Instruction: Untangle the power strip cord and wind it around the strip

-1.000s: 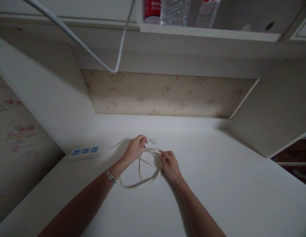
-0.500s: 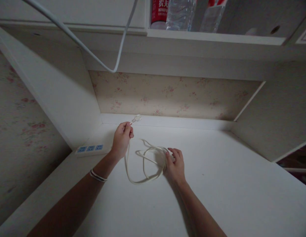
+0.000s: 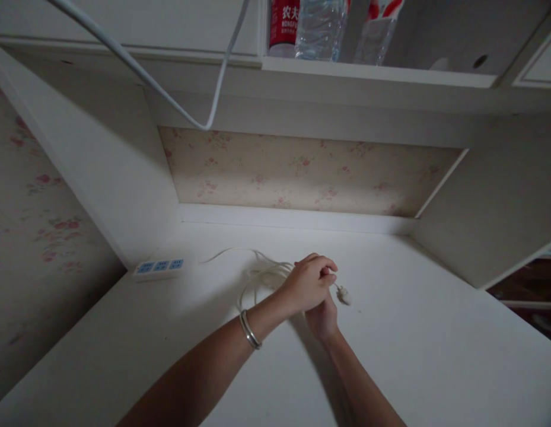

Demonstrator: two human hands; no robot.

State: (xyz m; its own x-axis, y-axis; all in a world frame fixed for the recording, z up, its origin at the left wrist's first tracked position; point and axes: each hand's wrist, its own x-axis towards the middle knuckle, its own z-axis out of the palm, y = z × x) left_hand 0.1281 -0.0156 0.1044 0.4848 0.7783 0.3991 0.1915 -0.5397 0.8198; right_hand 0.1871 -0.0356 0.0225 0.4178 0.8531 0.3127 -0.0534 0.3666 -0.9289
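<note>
A cream power cord (image 3: 268, 274) lies in loose loops on the white desktop (image 3: 382, 362), and its end runs left toward a power strip (image 3: 158, 274) with blue sockets. My left hand (image 3: 307, 283) is crossed over my right, its fingers closed on the cord close to the plug. The plug (image 3: 343, 295) sticks out to the right of both hands. Underneath, my right hand (image 3: 323, 319) is closed at the right side of the loops; its fingers are mostly hidden by the left hand. A bangle circles my left wrist.
A thick pale cable (image 3: 168, 107) hangs at the upper left, nearer to me than the shelf. Bottles, one with a red label (image 3: 284, 24), stand on the shelf above. Side panels and floral wallpaper (image 3: 284, 172) enclose the desktop.
My left hand has swung right with the plug end, from left of the loops to over my right hand. The right hand has stayed nearly in place at the loops.
</note>
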